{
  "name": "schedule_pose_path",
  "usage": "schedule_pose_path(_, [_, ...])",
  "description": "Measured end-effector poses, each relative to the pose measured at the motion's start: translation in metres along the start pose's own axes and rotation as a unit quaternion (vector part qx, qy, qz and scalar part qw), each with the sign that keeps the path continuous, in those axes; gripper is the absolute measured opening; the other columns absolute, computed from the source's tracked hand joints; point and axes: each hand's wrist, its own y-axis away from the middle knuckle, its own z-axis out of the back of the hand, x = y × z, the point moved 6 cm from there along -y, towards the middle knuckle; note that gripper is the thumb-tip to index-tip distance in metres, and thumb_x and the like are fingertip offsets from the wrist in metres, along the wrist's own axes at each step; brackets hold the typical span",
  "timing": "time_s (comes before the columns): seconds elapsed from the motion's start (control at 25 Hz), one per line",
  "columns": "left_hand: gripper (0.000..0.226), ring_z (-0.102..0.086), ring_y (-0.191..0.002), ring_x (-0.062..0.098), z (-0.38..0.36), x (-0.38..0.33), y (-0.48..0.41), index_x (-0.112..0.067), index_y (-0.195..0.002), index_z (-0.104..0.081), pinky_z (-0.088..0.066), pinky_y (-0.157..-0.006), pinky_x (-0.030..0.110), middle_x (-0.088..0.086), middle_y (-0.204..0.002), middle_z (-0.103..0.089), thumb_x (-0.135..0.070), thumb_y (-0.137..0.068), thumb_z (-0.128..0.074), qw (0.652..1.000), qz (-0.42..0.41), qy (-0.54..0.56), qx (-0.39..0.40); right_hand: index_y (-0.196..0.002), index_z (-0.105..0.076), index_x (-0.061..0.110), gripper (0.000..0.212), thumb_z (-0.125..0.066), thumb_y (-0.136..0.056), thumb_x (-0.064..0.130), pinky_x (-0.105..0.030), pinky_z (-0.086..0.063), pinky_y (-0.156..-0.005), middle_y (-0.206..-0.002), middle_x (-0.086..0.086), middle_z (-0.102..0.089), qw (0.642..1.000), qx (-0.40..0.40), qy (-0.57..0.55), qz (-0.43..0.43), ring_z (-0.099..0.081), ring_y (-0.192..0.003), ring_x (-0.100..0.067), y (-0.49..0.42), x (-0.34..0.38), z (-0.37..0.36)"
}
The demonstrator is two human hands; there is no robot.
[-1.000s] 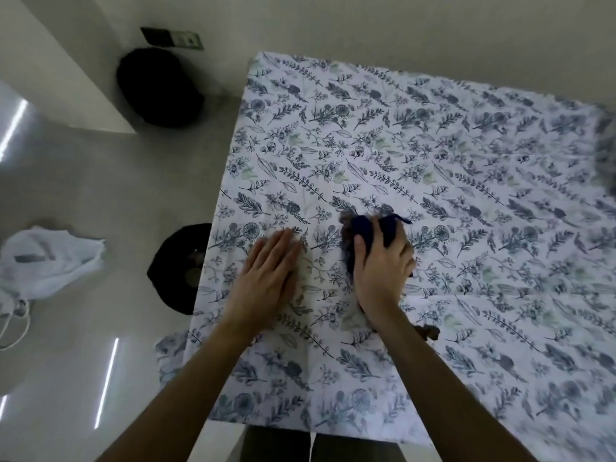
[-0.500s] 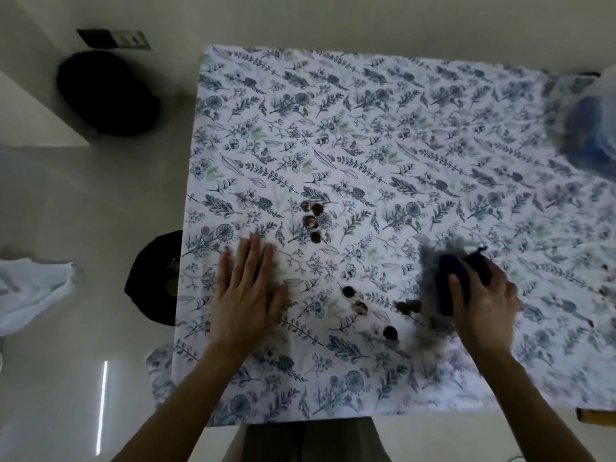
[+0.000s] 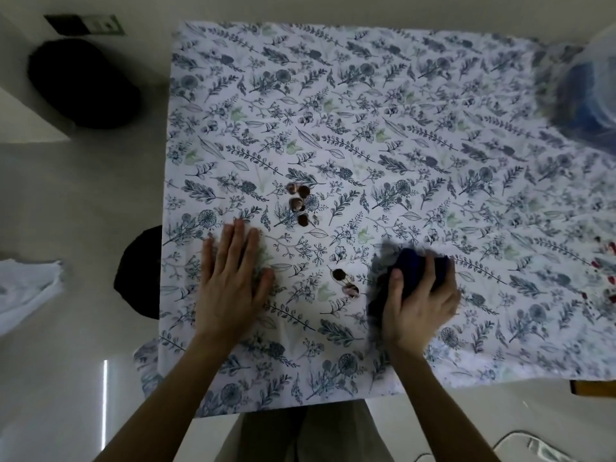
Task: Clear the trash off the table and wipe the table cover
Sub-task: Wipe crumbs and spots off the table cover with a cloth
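Note:
A white table cover (image 3: 400,128) printed with blue leaves spreads over the table. My left hand (image 3: 231,281) lies flat on it near the left edge, fingers straight. My right hand (image 3: 418,301) grips a dark blue cloth (image 3: 411,268) pressed against the cover, blurred by motion. Several small brown bits of trash (image 3: 299,205) lie in a cluster above my left hand. Two more brown bits (image 3: 345,281) sit between my hands, just left of the cloth.
A dark round bin (image 3: 140,275) stands on the floor beside the table's left edge. A black bag (image 3: 83,81) rests at the far left. A clear plastic bag with something blue (image 3: 586,85) sits at the table's far right corner. White fabric (image 3: 26,288) lies left.
My right hand swept the cloth from the middle to the right, uncovering the brown bits, then came back slightly left. The view shifted right. My left hand stayed flat.

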Motion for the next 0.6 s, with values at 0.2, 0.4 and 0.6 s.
schedule_pose_path(0.2, [0.062,0.005,-0.151,0.019,0.000,0.003,0.003,-0.017,-0.153,-0.010,-0.008,-0.122,0.049,0.004,-0.163,-0.004,-0.045,-0.100,-0.024,1.000,0.005,0.015,-0.017,-0.141,-0.039,0.014,0.064,-0.033,-0.093,0.056,-0.055,-0.017,-0.115,-0.151,-0.024,-0.026,0.998,0.053,-0.022,0.040,-0.025,-0.137,-0.040,-0.016,0.079,-0.039])
schedule_pose_path(0.4, [0.060,0.001,-0.151,0.020,-0.002,0.005,0.001,-0.017,-0.152,-0.013,-0.011,-0.121,0.049,0.004,-0.163,-0.004,-0.044,-0.100,-0.026,1.000,-0.009,0.017,-0.009,-0.138,-0.044,0.013,0.051,-0.036,-0.098,0.043,-0.053,-0.024,-0.110,-0.148,-0.025,-0.029,0.980,0.132,-0.028,0.146,-0.028,-0.133,-0.043,-0.039,0.150,-0.064])
schedule_pose_path(0.6, [0.061,0.002,-0.151,0.019,-0.001,0.006,0.004,-0.017,-0.153,-0.011,-0.008,-0.121,0.048,0.004,-0.163,-0.003,-0.045,-0.100,-0.027,1.000,-0.016,0.016,-0.009,-0.137,-0.045,0.011,0.045,-0.038,-0.100,0.035,-0.052,-0.032,-0.106,-0.142,-0.022,-0.035,0.961,0.155,-0.053,0.224,-0.030,-0.129,-0.040,-0.058,0.119,-0.026])
